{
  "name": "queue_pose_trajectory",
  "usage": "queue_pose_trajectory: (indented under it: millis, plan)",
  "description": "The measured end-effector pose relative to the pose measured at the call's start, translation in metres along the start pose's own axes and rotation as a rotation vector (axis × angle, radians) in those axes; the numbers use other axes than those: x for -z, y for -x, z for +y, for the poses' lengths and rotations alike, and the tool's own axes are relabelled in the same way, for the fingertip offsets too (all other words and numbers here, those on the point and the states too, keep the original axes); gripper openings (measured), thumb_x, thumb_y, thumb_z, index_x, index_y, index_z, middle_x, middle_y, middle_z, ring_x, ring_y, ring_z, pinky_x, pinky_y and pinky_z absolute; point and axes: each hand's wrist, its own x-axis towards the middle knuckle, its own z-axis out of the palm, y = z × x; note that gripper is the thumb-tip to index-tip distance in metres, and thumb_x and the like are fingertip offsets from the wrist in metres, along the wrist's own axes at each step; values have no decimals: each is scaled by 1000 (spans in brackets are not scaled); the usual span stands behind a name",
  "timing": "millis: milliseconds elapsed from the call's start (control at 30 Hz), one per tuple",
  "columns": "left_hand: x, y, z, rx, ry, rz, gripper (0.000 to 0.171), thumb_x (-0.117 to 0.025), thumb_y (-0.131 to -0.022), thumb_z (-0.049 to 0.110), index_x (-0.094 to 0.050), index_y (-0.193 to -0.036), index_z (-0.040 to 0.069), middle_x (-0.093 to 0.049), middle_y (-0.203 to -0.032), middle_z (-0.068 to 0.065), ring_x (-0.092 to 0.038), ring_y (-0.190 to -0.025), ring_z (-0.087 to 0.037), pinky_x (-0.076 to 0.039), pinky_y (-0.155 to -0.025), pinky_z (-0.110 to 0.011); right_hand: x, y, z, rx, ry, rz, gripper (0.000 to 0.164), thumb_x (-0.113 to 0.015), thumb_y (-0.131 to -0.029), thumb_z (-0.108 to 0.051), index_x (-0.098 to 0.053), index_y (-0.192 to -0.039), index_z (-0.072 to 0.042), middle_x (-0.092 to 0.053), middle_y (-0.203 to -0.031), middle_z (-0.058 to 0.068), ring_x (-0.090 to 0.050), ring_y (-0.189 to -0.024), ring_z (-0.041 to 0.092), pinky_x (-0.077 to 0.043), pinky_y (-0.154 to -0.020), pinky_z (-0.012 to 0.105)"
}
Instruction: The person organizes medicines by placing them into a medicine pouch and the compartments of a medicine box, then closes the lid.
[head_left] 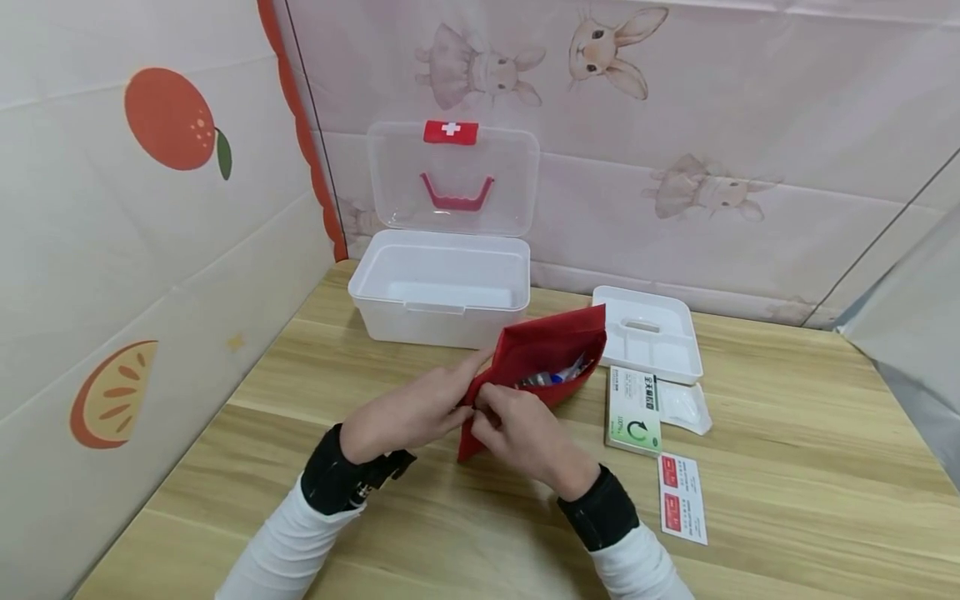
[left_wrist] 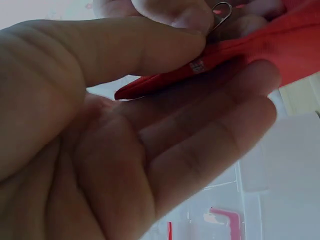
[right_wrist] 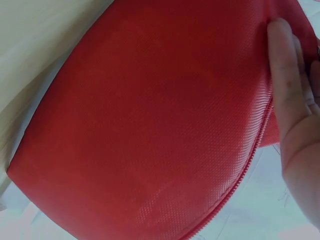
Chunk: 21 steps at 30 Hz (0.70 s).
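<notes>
A red zip pouch (head_left: 555, 337) is held up over the table with its mouth gaping; small clear-and-blue packaged items (head_left: 553, 377) show inside. My left hand (head_left: 408, 412) pinches the pouch's near-left end between thumb and fingers. At the same end, the curled fingers of my right hand (head_left: 525, 433) grip the edge by the zipper. A metal zipper pull (left_wrist: 221, 15) pokes out beside the right fingertips in the left wrist view. The right wrist view shows the pouch's broad side (right_wrist: 150, 110), with the zipper teeth (right_wrist: 245, 172) running along its edge.
Behind the pouch stands an open white first-aid box (head_left: 442, 325) with its clear lid (head_left: 453, 179) raised. To the right lie a white compartment tray (head_left: 652, 354), a green-and-white carton (head_left: 633, 412), a clear-wrapped white packet (head_left: 686, 408) and a red-and-white card (head_left: 684, 500).
</notes>
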Motion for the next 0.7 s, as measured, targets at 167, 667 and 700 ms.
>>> queue_pose_trajectory:
  millis: [167, 667, 700]
  plan:
    - [0, 1, 1, 17, -2, -20, 64, -63, -94, -2, -32, -149, 6, -64, -127, -8, -60, -88, -13, -53, -83, -23, 0, 0, -1, 27, 42, 11, 10, -64, -90, -7, -58, -87, -14, -52, -70, -8, -47, -64, 6, -44, -60, 20]
    - [-6, 0, 8, 1, -35, 2, 49, -58, -93, -6, -46, -140, 1, -69, -93, -3, -53, -67, -9, -47, -61, -20, -1, 1, -4, 105, 139, 51, 16, -65, -86, -6, -54, -75, -12, -45, -63, -6, -40, -56, 5, -37, -54, 17]
    - [-6, -1, 9, 3, -36, 2, 47, -58, -93, -6, -47, -138, 1, -68, -90, -2, -52, -66, -9, -46, -60, -20, -1, 1, -4, 108, 150, 52, 17, -65, -86, -6, -54, -75, -12, -45, -62, -6, -40, -56, 5, -37, -54, 17]
